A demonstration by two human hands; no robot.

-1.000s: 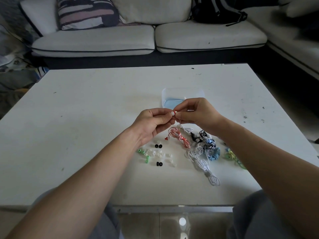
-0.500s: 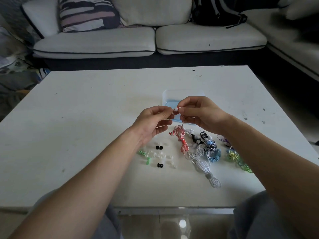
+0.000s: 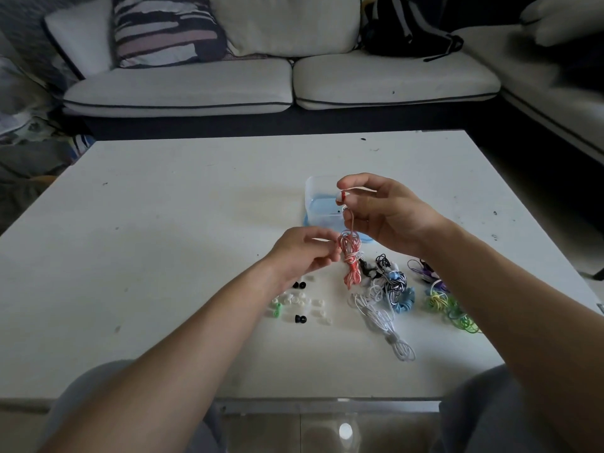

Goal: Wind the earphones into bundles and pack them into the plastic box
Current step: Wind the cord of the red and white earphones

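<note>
Our right hand [image 3: 385, 217] pinches the red-and-white earphones [image 3: 350, 256] by one bud. The looped cord hangs over the bench [image 3: 163, 223], on the near side of the plastic box [image 3: 315, 197]. Our left hand [image 3: 300, 253] curls beside the loops, but its grip is too blurry to tell.

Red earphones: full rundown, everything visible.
Red earphones: thin red-and-white striped cord, loosely looped. The right hand pinches the bud end, held up before the box; the cord hangs down to a tangle at the left hand, contact blurred. Its tail reaches the table beside other cords.
</note>
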